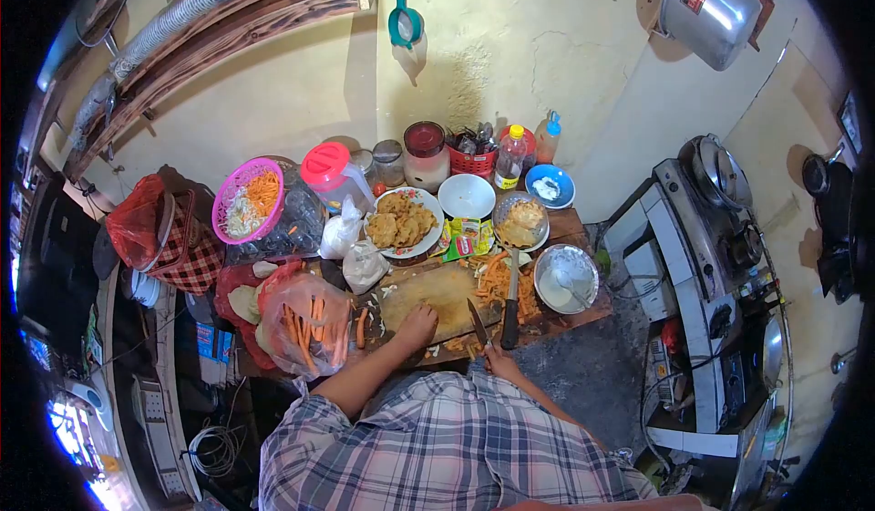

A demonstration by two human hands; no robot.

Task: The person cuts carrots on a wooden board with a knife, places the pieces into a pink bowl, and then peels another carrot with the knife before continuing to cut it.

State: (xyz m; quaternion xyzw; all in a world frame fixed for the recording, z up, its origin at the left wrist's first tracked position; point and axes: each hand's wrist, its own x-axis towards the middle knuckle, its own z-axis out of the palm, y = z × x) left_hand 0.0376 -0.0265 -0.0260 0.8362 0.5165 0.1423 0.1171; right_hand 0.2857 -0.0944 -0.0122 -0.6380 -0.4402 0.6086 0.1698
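Note:
My right hand (498,361) is closed around the handle of a knife (478,321), whose blade points up and away over the front of the wooden cutting board (428,294). On the board's left part rests my left hand (416,327), its fingers curled; anything under them is hidden. Orange shreds of carrot (497,278) lie at the board's right side. A larger knife (512,301) with a black handle lies beside them. Left of my left hand, a clear plastic bag (305,320) contains several carrots, and a loose carrot piece (361,327) is close by.
Behind the board stand a plate of fried food (401,222), a white bowl (467,197), a steel bowl of batter (566,279) and a pink basket of shredded vegetables (248,203). A pitcher with a red lid (333,169) is at the back. A stove (697,228) stands right.

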